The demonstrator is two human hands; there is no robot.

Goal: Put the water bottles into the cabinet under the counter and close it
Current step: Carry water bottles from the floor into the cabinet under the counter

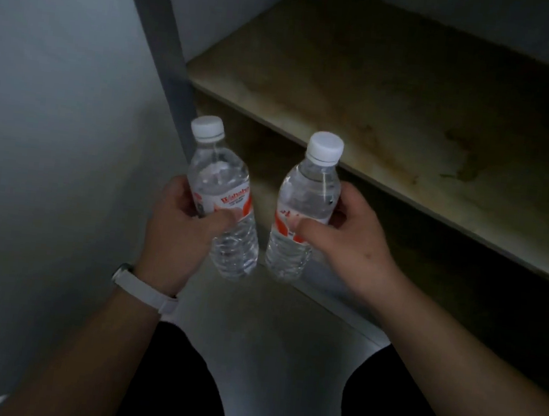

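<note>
Two clear plastic water bottles with white screw caps and red-and-white labels are being held up side by side in front of an open cabinet. The left bottle (223, 199) is sitting in the left hand (179, 228), whose fingers are wrapping its labelled middle with the thumb lying across the front. The right bottle (305, 207) is sitting likewise in the right hand (354, 240), fingers closing round the far side and thumb pressing the label. Both bottles are standing nearly upright, caps leaning slightly away from the person and bases close together, hanging in the air over the pale floor (262, 342).

The worn, stained wooden shelf (396, 95) is lying ahead and up to the right of the bottles, its front edge running just behind the right bottle's cap. So the right hand looks nearer to it, and I would judge that bottle as the easier one to set down first. Below the shelf a darker lower compartment (462, 278) is opening, too dim to read clearly. The grey cabinet door (57, 100) is standing open to the left. A white band (146, 287) is circling the left wrist. The person appears to be crouching, dark-clad knees either side of the floor.
</note>
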